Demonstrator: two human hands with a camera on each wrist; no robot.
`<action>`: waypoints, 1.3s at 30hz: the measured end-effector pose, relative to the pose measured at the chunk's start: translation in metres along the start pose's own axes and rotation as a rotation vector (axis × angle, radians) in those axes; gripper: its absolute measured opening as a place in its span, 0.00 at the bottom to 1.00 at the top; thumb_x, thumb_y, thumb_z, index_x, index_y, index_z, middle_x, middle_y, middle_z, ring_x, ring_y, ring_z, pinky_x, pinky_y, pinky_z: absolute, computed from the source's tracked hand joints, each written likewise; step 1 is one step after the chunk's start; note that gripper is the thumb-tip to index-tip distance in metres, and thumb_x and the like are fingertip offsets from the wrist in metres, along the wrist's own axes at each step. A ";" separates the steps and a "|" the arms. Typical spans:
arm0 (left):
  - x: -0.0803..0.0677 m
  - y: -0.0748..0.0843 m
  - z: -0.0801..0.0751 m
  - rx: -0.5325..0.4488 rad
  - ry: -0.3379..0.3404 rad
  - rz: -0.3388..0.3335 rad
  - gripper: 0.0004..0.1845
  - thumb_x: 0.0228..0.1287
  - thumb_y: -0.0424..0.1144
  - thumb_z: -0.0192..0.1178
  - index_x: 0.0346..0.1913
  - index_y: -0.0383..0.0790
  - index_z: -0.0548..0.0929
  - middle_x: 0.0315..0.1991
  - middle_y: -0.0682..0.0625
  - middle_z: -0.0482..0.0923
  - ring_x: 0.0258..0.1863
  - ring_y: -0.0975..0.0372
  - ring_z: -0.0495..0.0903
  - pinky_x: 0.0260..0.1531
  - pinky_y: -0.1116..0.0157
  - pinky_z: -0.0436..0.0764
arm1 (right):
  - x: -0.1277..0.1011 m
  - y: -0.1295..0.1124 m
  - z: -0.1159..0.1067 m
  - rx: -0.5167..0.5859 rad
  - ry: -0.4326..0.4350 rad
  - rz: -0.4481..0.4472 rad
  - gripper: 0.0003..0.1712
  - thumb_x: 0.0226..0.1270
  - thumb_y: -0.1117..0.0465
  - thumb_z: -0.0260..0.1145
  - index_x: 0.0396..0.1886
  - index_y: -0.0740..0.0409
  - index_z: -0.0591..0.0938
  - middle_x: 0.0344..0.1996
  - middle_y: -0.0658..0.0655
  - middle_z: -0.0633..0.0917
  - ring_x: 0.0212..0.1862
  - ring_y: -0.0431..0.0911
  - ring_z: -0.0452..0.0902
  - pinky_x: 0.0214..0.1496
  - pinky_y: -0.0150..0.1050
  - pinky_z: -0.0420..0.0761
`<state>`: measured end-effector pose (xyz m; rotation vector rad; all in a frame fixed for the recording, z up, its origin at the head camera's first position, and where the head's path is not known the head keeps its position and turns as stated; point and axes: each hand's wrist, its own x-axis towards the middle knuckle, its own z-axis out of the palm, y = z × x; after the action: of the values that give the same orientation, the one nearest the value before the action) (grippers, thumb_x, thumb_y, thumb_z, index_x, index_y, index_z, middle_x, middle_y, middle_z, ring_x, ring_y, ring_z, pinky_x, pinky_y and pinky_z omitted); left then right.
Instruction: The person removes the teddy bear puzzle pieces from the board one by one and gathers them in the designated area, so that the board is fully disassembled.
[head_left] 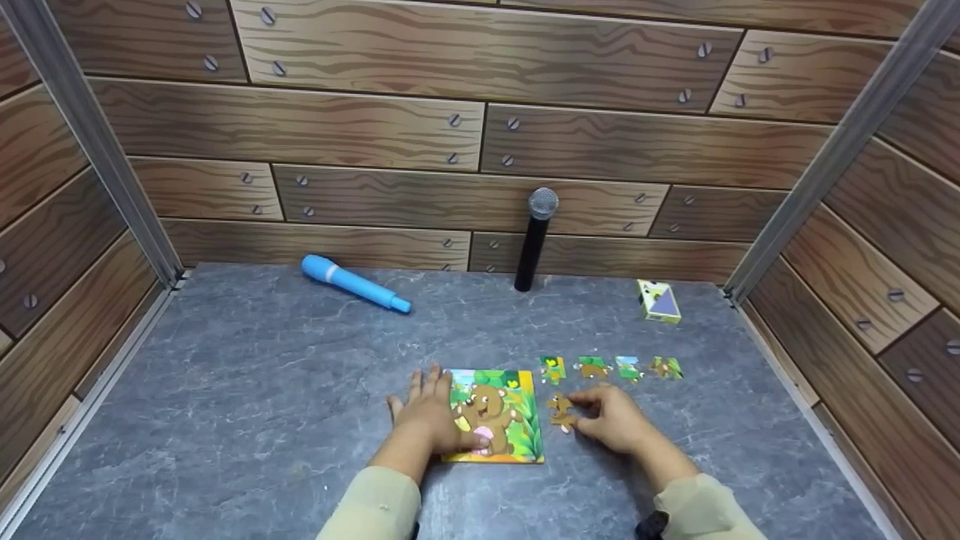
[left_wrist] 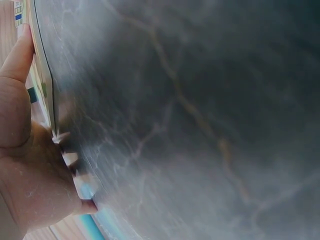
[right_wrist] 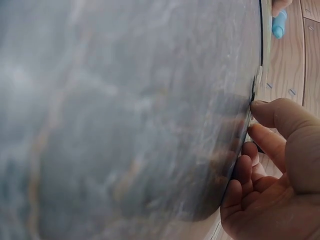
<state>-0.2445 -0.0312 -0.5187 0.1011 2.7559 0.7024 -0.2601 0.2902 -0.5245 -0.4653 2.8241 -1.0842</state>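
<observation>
A square bear picture board (head_left: 491, 416) lies on the grey marbled table. My left hand (head_left: 427, 420) rests on its left side, fingers stretched out and thumb across the lower edge; it hides that part of the picture. In the left wrist view, the thumb lies along the board's edge (left_wrist: 42, 75). Just right of the board, my right hand (head_left: 619, 420) holds brown bear puzzle pieces (head_left: 559, 412) between thumb and forefinger, low on the tabletop. From the right wrist view, the thumb and fingers (right_wrist: 267, 112) sit close to the table surface.
Several loose puzzle pieces (head_left: 592, 367) lie in a row beyond my right hand. A blue toy microphone (head_left: 356, 285) lies at the back left, a black microphone (head_left: 532, 244) stands upright at the back, and a small box (head_left: 659, 301) lies back right. Wood-patterned walls surround the table.
</observation>
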 end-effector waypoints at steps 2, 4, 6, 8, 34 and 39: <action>0.000 0.000 0.000 -0.002 0.003 0.004 0.71 0.44 0.75 0.76 0.85 0.42 0.56 0.87 0.42 0.44 0.85 0.41 0.38 0.73 0.25 0.39 | 0.000 0.000 0.000 0.005 0.001 -0.002 0.23 0.57 0.71 0.75 0.55 0.70 0.88 0.44 0.58 0.87 0.41 0.46 0.75 0.44 0.40 0.79; -0.001 0.000 0.000 -0.001 0.003 0.005 0.71 0.44 0.75 0.76 0.85 0.42 0.56 0.87 0.42 0.44 0.85 0.41 0.38 0.73 0.25 0.39 | -0.001 0.000 0.000 0.008 0.002 -0.007 0.23 0.56 0.71 0.75 0.55 0.70 0.88 0.44 0.58 0.87 0.41 0.46 0.75 0.44 0.40 0.79; -0.001 0.000 0.000 0.000 0.003 0.006 0.71 0.44 0.75 0.77 0.85 0.42 0.56 0.87 0.42 0.43 0.85 0.41 0.38 0.73 0.25 0.39 | -0.001 0.000 0.000 0.013 0.004 -0.013 0.24 0.56 0.72 0.74 0.55 0.71 0.88 0.43 0.58 0.86 0.40 0.46 0.74 0.43 0.39 0.79; -0.001 0.000 0.000 -0.001 0.002 0.006 0.71 0.44 0.75 0.77 0.85 0.42 0.56 0.87 0.42 0.43 0.85 0.41 0.38 0.73 0.25 0.39 | -0.001 0.000 0.000 0.016 0.007 -0.018 0.24 0.55 0.72 0.74 0.55 0.72 0.88 0.43 0.58 0.86 0.40 0.46 0.74 0.43 0.38 0.79; -0.001 0.000 0.000 -0.020 0.000 0.000 0.71 0.44 0.74 0.77 0.85 0.42 0.56 0.87 0.42 0.44 0.85 0.41 0.37 0.73 0.25 0.37 | 0.003 -0.016 0.005 0.036 0.085 0.003 0.24 0.55 0.74 0.70 0.55 0.71 0.87 0.40 0.57 0.86 0.39 0.48 0.77 0.38 0.37 0.78; -0.001 0.000 0.000 -0.017 0.000 0.003 0.71 0.44 0.75 0.77 0.85 0.42 0.56 0.87 0.42 0.43 0.85 0.41 0.37 0.73 0.25 0.37 | 0.005 -0.023 0.008 0.044 0.096 0.001 0.24 0.57 0.74 0.69 0.56 0.71 0.87 0.36 0.56 0.83 0.36 0.46 0.74 0.36 0.37 0.75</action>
<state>-0.2442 -0.0315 -0.5181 0.1013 2.7497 0.7269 -0.2579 0.2669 -0.5153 -0.4190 2.8746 -1.1969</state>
